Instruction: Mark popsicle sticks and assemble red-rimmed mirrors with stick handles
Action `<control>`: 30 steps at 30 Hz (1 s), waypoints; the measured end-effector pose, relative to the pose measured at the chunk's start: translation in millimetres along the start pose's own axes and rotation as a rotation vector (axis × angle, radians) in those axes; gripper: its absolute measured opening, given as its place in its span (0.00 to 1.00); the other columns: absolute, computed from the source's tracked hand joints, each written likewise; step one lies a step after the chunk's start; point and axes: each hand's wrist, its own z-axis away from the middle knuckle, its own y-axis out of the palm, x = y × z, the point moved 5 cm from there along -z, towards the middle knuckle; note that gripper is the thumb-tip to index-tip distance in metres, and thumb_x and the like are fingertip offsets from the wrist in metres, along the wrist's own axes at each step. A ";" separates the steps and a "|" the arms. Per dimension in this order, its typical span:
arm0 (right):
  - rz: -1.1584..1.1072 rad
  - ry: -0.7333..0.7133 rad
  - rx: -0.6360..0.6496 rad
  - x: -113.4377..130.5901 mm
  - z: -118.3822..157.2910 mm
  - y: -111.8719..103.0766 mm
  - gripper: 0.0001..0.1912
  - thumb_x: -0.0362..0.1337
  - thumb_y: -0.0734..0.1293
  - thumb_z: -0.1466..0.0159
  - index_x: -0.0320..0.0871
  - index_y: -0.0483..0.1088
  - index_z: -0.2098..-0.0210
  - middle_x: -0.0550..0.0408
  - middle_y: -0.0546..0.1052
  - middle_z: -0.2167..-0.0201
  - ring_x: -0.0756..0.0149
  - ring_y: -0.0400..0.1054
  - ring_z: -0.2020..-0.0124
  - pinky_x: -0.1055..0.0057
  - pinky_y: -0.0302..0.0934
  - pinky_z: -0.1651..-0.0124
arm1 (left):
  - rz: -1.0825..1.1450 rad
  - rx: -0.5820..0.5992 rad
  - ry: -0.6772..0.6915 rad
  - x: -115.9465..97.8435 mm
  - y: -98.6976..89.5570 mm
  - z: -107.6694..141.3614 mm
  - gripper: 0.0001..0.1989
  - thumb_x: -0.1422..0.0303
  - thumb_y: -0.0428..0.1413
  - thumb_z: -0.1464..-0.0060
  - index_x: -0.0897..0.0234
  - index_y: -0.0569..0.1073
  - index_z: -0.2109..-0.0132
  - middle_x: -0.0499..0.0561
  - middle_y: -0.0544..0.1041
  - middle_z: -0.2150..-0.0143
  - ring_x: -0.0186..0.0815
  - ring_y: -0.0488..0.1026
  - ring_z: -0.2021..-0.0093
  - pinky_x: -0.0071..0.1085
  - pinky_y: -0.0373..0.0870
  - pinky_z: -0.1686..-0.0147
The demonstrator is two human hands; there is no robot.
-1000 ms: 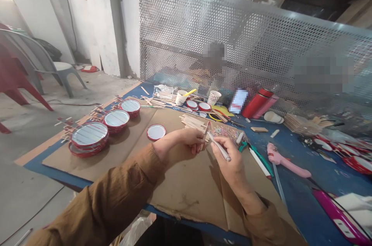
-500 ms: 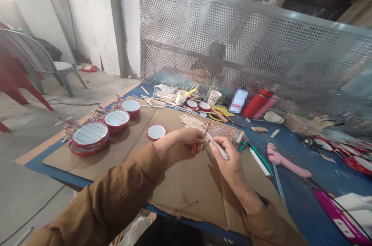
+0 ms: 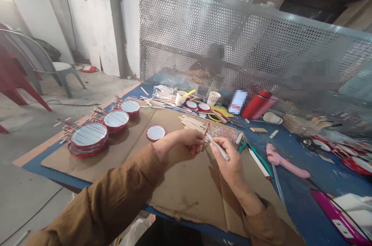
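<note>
My left hand (image 3: 190,140) is closed on a small wooden craft stick (image 3: 207,127), held upright with a reddish-brown upper part. My right hand (image 3: 229,156) grips a whitish marker pen (image 3: 223,153), its tip end at or close to the stick; whether they touch I cannot tell. Both hands are above the brown cardboard sheet (image 3: 188,187). Just behind them lie a pile of bare craft sticks (image 3: 192,122) and a heap of coloured rubber bands (image 3: 223,131). A round red-rimmed lid (image 3: 155,132) rests on the cardboard left of the hands.
At the left stand stacks of banjo-like red discs with strings (image 3: 89,134). To the right are green-handled pliers (image 3: 258,156), a pink glue gun (image 3: 285,162) and a purple power strip (image 3: 337,215). Paper cups (image 3: 213,98), a red flask (image 3: 255,103) and a perforated metal screen (image 3: 180,25) are behind.
Almost nothing differs. The view has shifted slightly, and both hands keep their hold on the stick and the pen in nearly the same pose.
</note>
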 end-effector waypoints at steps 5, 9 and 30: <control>0.006 -0.009 0.001 2.6 -0.3 0.1 0.08 0.41 0.63 0.38 0.43 0.68 0.63 0.54 0.76 0.70 0.67 0.70 0.69 0.74 0.64 0.66 | 0.021 0.017 -0.002 -0.7 0.7 0.9 0.09 0.75 0.44 0.43 0.66 0.64 0.70 0.42 0.68 0.81 0.26 0.69 0.81 0.22 0.66 0.78; 0.004 -0.012 0.029 1.3 1.1 1.2 0.08 0.41 0.63 0.37 0.43 0.68 0.63 0.55 0.75 0.71 0.68 0.69 0.70 0.74 0.63 0.66 | 0.003 0.005 -0.032 -0.3 0.3 1.1 0.09 0.75 0.44 0.42 0.66 0.64 0.70 0.43 0.69 0.81 0.26 0.69 0.82 0.23 0.66 0.78; 0.015 0.012 0.042 1.2 3.7 1.7 0.09 0.42 0.62 0.37 0.43 0.68 0.64 0.55 0.75 0.71 0.68 0.69 0.70 0.74 0.63 0.66 | -0.018 0.006 -0.047 -2.6 0.0 2.2 0.11 0.75 0.44 0.41 0.66 0.64 0.72 0.43 0.70 0.81 0.25 0.68 0.83 0.21 0.65 0.79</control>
